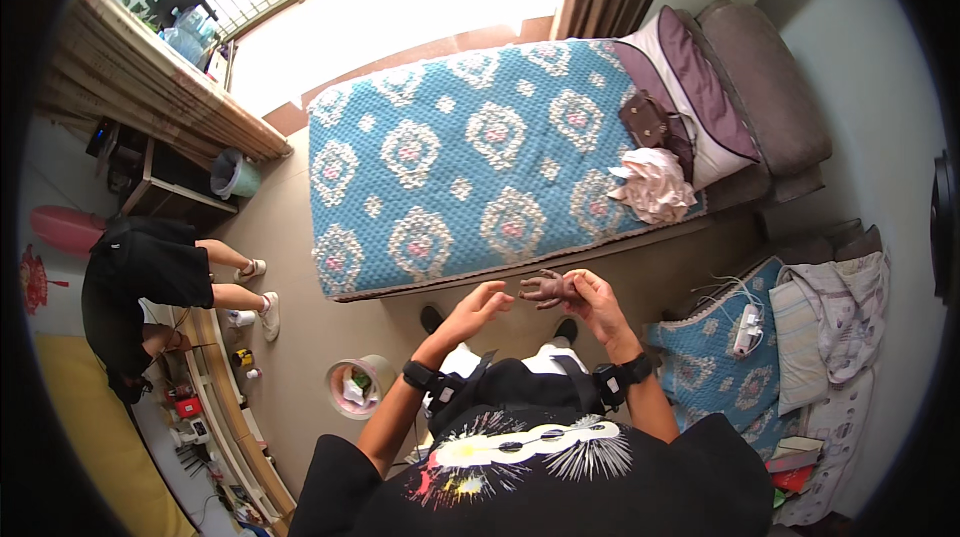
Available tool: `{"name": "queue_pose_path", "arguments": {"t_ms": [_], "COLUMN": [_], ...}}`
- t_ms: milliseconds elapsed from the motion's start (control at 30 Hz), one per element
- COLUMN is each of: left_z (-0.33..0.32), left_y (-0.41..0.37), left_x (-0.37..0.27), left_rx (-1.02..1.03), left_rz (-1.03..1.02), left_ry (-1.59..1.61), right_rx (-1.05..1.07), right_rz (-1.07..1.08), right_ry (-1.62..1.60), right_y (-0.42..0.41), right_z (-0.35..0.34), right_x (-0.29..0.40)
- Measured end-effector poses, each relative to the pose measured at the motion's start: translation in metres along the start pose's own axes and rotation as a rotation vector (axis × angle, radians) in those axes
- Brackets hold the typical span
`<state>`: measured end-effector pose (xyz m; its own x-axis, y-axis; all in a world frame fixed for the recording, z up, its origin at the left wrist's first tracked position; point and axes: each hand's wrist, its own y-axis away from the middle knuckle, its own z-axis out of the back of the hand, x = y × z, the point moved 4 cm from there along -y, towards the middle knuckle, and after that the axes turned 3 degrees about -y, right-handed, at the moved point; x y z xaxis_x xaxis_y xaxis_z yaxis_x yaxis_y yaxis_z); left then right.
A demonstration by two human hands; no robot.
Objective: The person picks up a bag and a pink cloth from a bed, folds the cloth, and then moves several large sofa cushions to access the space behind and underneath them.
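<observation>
My right hand [596,302] grips a small brown doll-like figure [549,289] by one end. Its stubby limbs point left, towards my other hand. My left hand [478,309] is raised just left of the figure, with a gap between them. Nothing is in its half-curled fingers. Both hands are in front of my body, near the side of a bed covered with a blue patterned quilt [461,188].
A crumpled pale pink cloth [654,186] and a brown bag [643,119] lie on the bed. A wastebasket [360,387] stands left of me. A power strip [747,329] rests on blue bedding at right. Another person [150,274] bends over a cluttered low cabinet [225,394].
</observation>
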<state>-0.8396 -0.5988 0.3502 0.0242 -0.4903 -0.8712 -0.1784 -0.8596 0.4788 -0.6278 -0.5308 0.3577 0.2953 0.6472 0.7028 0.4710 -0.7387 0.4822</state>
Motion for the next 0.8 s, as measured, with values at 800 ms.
{"name": "queue_pose_path", "arguments": {"t_ms": [800], "left_z": [0.298], "left_y": [0.121], "left_x": [-0.010], "left_rx": [-0.434], "left_rz": [-0.193], "left_ry": [-0.337], "right_rx": [0.278], "right_rz": [-0.768], "right_ry": [-0.054], "right_y": [-0.205], "right_z": [-0.334], "right_x": [-0.220]}}
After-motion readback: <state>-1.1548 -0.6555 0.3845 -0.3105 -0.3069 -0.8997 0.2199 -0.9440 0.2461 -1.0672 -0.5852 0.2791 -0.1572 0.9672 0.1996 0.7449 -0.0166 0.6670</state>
